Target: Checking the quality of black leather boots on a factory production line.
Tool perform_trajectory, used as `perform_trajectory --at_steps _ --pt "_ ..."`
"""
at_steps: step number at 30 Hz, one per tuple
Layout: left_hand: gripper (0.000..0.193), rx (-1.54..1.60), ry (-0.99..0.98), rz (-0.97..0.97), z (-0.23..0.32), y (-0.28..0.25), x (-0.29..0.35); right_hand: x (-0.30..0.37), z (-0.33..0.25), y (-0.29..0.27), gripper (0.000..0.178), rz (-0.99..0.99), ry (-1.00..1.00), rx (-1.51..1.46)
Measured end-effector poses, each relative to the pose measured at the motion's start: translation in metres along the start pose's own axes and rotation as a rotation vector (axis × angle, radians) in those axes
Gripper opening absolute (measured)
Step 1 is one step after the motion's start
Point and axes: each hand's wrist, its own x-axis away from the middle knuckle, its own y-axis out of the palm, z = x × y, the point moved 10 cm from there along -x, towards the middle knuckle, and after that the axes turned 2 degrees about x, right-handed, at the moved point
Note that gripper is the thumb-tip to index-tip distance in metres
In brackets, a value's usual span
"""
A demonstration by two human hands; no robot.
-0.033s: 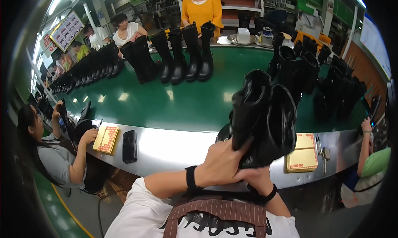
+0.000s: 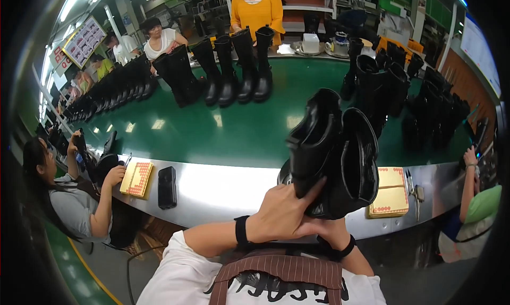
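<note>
A pair of tall black boots fills my hands in front of my chest, their open shafts facing up toward me. My left hand (image 2: 279, 212) is closed round the lower part of the left boot (image 2: 314, 138), with a finger lying along it. Beneath the right boot (image 2: 353, 172), my right hand (image 2: 333, 232) grips from below; the boot hides most of its fingers. The two boots touch side by side. Part of a shiny black boot shows just left of them, above the metal table edge (image 2: 218, 191).
Several black boots (image 2: 228, 74) stand across the green tabletop (image 2: 212, 138); more (image 2: 380, 87) crowd the right. A phone (image 2: 167, 187), a yellow card stack (image 2: 136, 178), another stack (image 2: 388, 193) and small tools (image 2: 417, 193) lie on the metal edge. Co-workers sit left and right; others stand opposite.
The boots in my hands have shifted slightly, the left one's top tipping a little to the left. My grip looks the same.
</note>
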Motion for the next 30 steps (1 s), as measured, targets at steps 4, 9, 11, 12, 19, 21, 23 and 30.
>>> perform_trajectory --at_steps 4,9,11,12,19,21,23,30 --pt "0.067 -0.082 0.025 0.151 -0.011 -0.017 0.03 0.015 0.011 -0.005 0.05 0.062 0.071 -0.134" --pt "0.047 -0.161 -0.166 0.31 -0.048 -0.023 0.057 0.037 0.069 -0.069 0.021 0.482 0.264 -0.169" --pt "0.059 -0.196 -0.136 0.316 -0.052 -0.017 0.065 0.045 0.067 -0.081 0.02 0.51 0.15 -0.258" --pt "0.06 -0.15 -0.131 0.465 -0.055 -0.026 0.073 0.052 0.062 -0.089 0.018 0.586 0.093 -0.174" --pt "0.102 0.024 -0.037 0.695 -0.061 -0.039 0.111 0.064 0.079 -0.091 0.024 0.448 0.268 -0.045" --pt "0.119 -0.341 0.072 0.76 -0.042 -0.061 0.114 0.073 0.078 -0.093 0.046 0.435 0.314 0.067" --pt "0.124 -0.183 0.183 0.929 -0.041 -0.098 0.116 0.101 0.026 -0.124 0.055 0.835 -0.035 0.313" --pt "0.085 -0.015 -0.063 0.534 -0.014 -0.153 0.026 0.032 -0.018 -0.041 0.041 0.012 -0.109 -0.156"
